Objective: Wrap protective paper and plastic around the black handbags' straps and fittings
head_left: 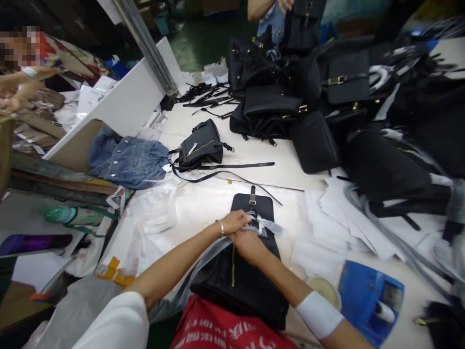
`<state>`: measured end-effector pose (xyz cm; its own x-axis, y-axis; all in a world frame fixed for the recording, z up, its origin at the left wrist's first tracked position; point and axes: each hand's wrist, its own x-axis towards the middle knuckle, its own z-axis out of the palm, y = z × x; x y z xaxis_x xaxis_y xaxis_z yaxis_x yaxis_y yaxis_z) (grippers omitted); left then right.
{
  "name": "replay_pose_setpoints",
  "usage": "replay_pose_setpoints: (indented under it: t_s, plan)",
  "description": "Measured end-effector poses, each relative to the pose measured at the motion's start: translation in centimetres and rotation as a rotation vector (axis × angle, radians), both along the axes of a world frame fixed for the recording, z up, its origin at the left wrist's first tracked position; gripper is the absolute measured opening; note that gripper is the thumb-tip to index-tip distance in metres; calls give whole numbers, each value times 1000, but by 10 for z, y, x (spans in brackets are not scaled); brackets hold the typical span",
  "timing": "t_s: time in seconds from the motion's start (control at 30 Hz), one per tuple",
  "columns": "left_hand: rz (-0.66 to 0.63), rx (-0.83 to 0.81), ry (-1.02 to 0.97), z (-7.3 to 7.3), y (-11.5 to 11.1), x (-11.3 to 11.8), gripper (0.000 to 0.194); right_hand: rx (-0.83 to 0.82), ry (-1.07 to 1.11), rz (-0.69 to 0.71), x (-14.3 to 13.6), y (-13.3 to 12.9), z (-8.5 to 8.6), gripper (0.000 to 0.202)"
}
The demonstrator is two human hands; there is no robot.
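Observation:
A black backpack (214, 276) with a gold zipper lies before me, its buckled flap (269, 206) folded away from me. Over its upper part, my left hand (234, 222) is closed, fingers pinched on a translucent plastic strip (269, 225). Just below and touching it, my right hand (249, 246) is curled closed on the same strip. Loose ends of the strip stick out to the right of the fingers, and a longer piece trails down left under my left forearm. The fingertips partly cover the strip, so any knot there is hidden.
Many black bags (276, 104) are heaped at the back and right. A small black bag (203, 145) with long straps lies beside a denim garment (134, 160). White paper sheets (334, 213) and a blue tray (363, 295) sit at right. Other people stand beyond the table and at far left.

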<state>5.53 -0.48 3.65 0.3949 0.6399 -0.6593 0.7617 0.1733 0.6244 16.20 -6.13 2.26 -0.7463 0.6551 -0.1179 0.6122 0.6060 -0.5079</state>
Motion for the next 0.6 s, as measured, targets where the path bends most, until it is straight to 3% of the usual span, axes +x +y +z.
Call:
replay_pose_setpoints:
  t_s: [0.07,0.17,0.3,0.37,0.5,0.6]
  plan:
    - [78,-19,-105,19,-24,-28,43,-21,5,-152,16,1,7,34]
    - [290,-274,-457,46,-67,-70,41,-39,117,-390,38,10,10,32]
    - [485,-294,-495,70,-110,-124,30,-98,290,-659,55,27,-8,25]
    - [481,-378,-461,73,-127,-150,31,-231,338,-810,61,31,-21,21]
    - [316,-700,-367,72,-159,-200,36,-460,380,-1056,71,25,-42,19]
    - [310,-789,-310,74,-160,-221,33,-486,381,-1147,77,10,-49,19]
